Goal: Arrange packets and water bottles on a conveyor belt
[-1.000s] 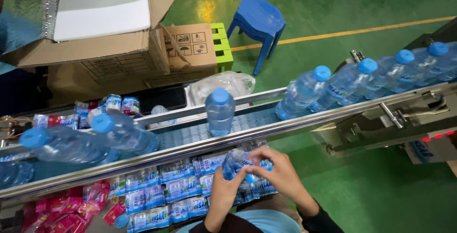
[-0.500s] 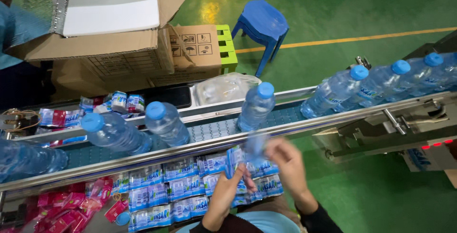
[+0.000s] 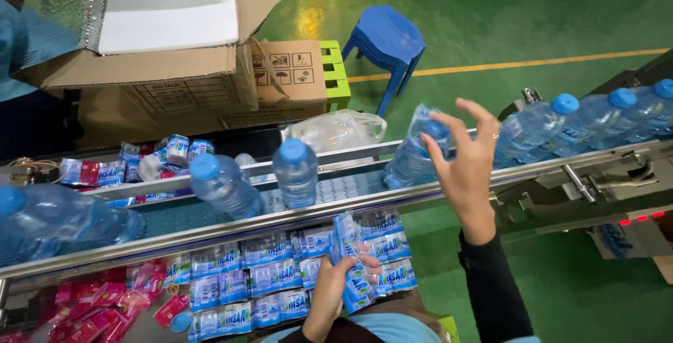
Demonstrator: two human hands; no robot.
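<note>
Clear water bottles with blue caps stand on a metal conveyor (image 3: 210, 234) that crosses the view. My right hand (image 3: 466, 164) is raised to one bottle (image 3: 413, 154) on the belt, fingers spread over a clear sleeve label at the bottle's neck. Below the belt, my left hand (image 3: 335, 290) pinches a stack of blue and white sleeve labels (image 3: 350, 259) taken from rows of the same labels (image 3: 238, 287). Two more bottles (image 3: 294, 171) stand left of my right hand, and others (image 3: 561, 129) queue at the right.
A blue plastic stool (image 3: 385, 42) stands on the green floor beyond the belt. Open cardboard boxes (image 3: 175, 70) sit at the upper left, a crumpled plastic bag (image 3: 336, 129) behind the belt. Pink labels (image 3: 91, 301) lie at the lower left. Someone's blue sleeve (image 3: 10, 56) shows at the left edge.
My right hand rose from the label stack up to a bottle on the belt, carrying a clear label. The bottles travelled right along the conveyor. My left hand stayed on the labels.
</note>
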